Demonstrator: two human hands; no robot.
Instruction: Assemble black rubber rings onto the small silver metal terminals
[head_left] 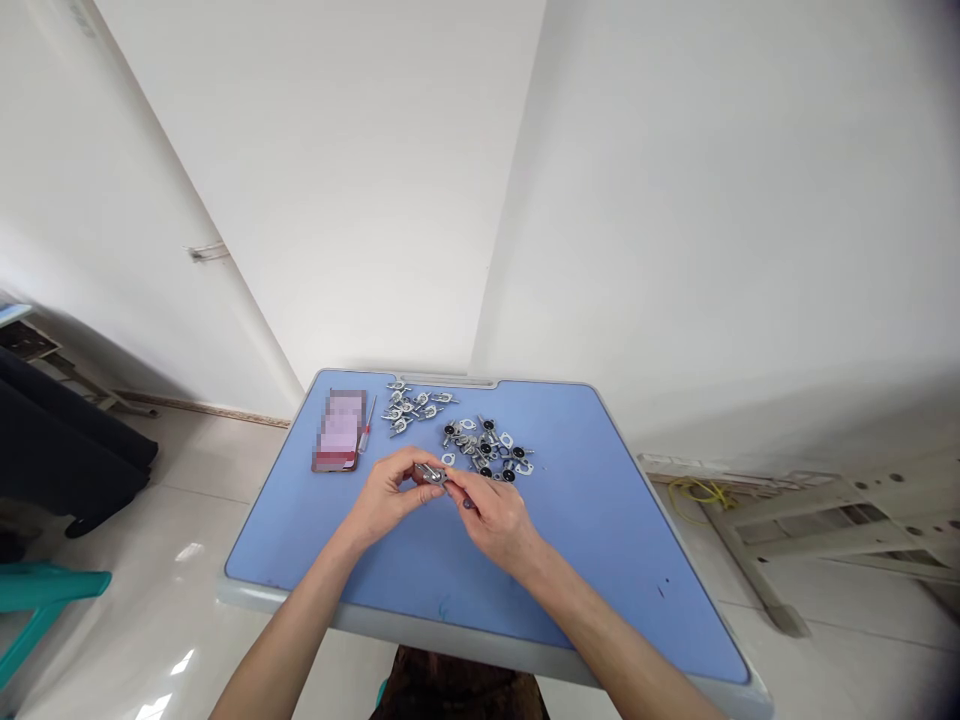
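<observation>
Above the middle of the blue tabletop (405, 570), my left hand (390, 495) pinches a small silvery metal fitting (432, 475) between thumb and fingers. My right hand (491, 510) closes on the right end of the same fitting, its fingertips meeting those of the left. A dark rounded end (468, 503) pokes out beneath the right fingers; what it belongs to is hidden. Just beyond the right hand lies a loose pile of metal parts with black round discs (489, 426) and flat oval plates (506, 440). Farther left sits a group of similar silvery fittings (406, 406).
A phone (341, 430) lies at the table's left, with a small screwdriver (367, 428) beside it. White walls stand behind the table. On the floor are a teal stool (52, 590) at left, and a yellow cable (701, 493) by a pale metal frame (757, 560) at right.
</observation>
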